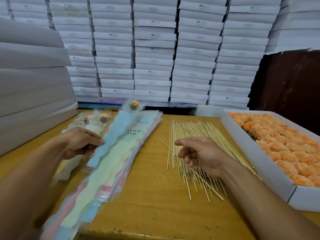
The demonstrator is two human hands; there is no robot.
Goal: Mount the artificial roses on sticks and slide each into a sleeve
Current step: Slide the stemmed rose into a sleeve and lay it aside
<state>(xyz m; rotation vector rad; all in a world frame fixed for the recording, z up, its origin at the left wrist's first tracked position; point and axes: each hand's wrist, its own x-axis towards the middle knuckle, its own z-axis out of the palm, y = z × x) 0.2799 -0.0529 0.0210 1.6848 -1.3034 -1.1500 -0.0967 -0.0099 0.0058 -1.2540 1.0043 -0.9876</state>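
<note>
Head view: left hand (81, 142) pinches a pale blue sleeved peach rose (119, 130), long axis running away from it. Right hand (200, 155), loosely curled, pinches one thin bamboo stick (190, 170); the white tray of peach roses (259, 163) lies just right, nearer it.

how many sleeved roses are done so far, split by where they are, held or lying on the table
Held in the left hand, in the blue sleeve: 1 sleeved rose
Lying on the table behind that hand: 2 sleeved roses
Total: 3

The right hand holds no rose.
</note>
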